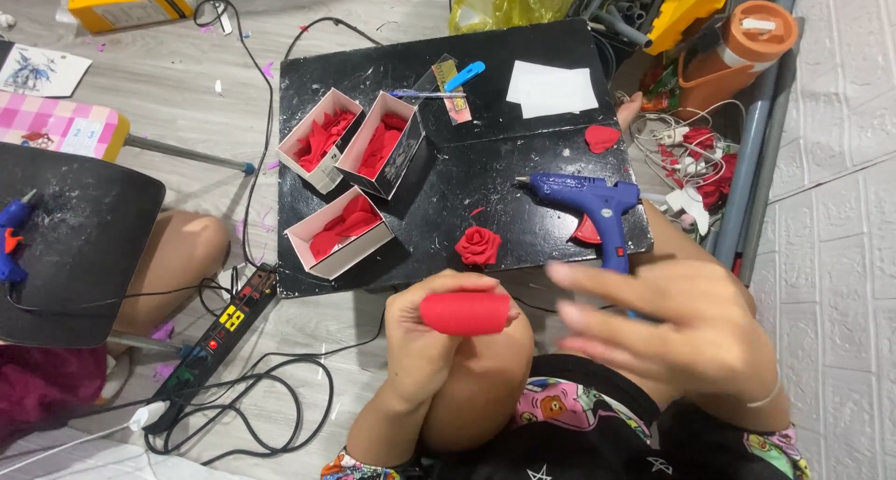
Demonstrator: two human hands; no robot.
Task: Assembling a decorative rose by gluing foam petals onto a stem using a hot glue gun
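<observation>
- Red foam roll (465, 313) sits in left hand (431, 335): fingers wrapped round it from below, thumb on near side, roll lying roughly level, low centre of scene, above the person's knee.
- Right hand (677, 326) just right of roll, not touching it; fingers spread wide & blurred, holding nothing.
- Finished red foam rose (478, 245) on black board (523, 144), near edge, just beyond the left hand, apart from it.
- Blue glue gun (588, 200) rests on board to right of rose, nozzle pointing left, red trigger underneath; handle end partly hidden behind right-hand fingers.
- Single red petal (602, 137) lies farther back on board, right side.
- 3 small open boxes of red petals on left part of board: near one (338, 232), two more side by side behind it (320, 141) & (381, 146).
- White paper sheet (551, 90) at far right of board; blue-handled tool (464, 75) & a pen just left of it.
- Power strip (224, 326) w/ lit red switches on floor left of the knee, black cables looped near it.
- Another person's bare leg (173, 265) at left, beside a second black board (70, 247) w/ another blue glue gun (11, 242) at its left edge.
- Orange container (737, 55) & yellow tool (686, 8) far right, beyond the board; tangle of white cables w/ red bits below them.
</observation>
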